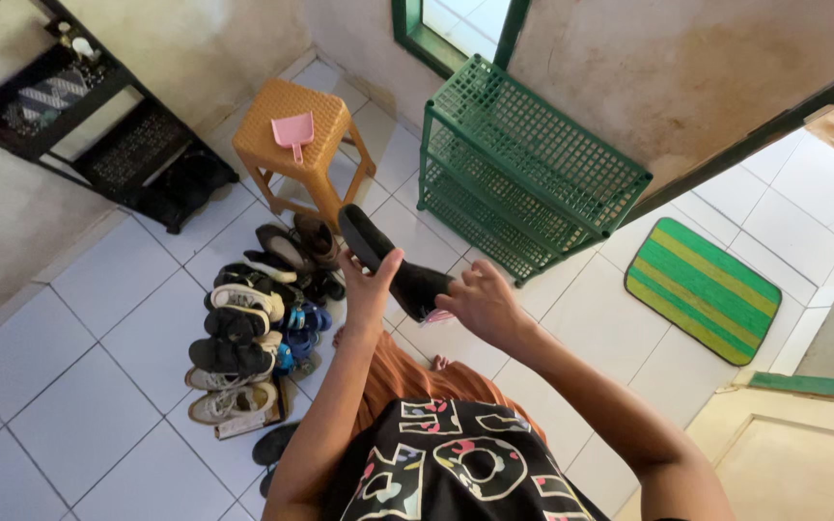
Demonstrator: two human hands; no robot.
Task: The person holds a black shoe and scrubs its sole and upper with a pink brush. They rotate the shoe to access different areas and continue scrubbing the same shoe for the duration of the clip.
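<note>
Your left hand [371, 282] and right hand [480, 301] are both grasping a black shoe [393, 260]; the green rack [523, 164] is standing at one o'clock, the shoe pile [253, 323] at nine.

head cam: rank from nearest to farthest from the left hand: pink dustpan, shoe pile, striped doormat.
From the left hand:
1. Shoe pile, on the floor just beside the hand, toward the image's left.
2. Pink dustpan, lying on the orange stool beyond the hand.
3. Striped doormat, green and yellow, by the doorway on the far side, past the right hand.
</note>
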